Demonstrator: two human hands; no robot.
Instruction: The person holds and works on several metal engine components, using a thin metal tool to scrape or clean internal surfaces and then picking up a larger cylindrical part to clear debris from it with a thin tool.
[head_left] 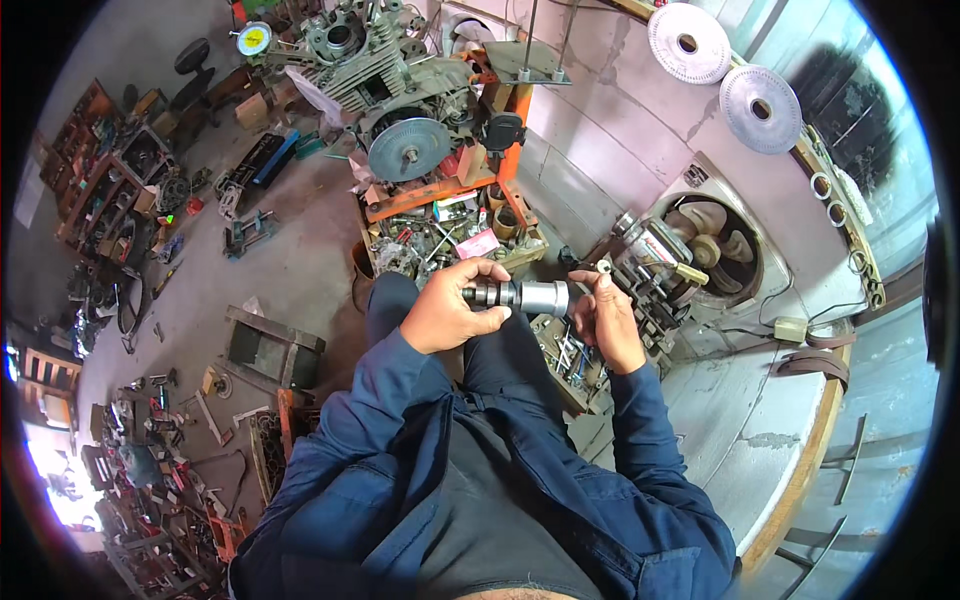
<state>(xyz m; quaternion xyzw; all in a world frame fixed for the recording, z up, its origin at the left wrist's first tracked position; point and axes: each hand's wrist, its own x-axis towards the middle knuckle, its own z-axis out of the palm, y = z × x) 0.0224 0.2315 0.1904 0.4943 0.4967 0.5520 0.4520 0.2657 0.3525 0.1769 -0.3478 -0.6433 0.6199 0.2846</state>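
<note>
My left hand (450, 308) is closed around the dark, stepped end of a camshaft (488, 295), thumb below and fingers above. A wide silver metal cylinder (545, 298) sits on the right end of this shaft, which lies level in front of my lap. Just right of the cylinder is my right hand (606, 318), its fingers bent and close to the cylinder's end. A small pale round-ended piece (603, 267) shows at its fingertips; its kind is too small to tell. Whether the right fingers touch the cylinder I cannot tell.
An orange stand (430, 200) ahead carries an engine block (385, 75) and a grey disc (410, 150). Beneath lies a tray of loose tools (430, 240). A bench machine (650, 250) and wall fan (708, 245) stand right. A metal box (270, 348) and scattered parts lie left.
</note>
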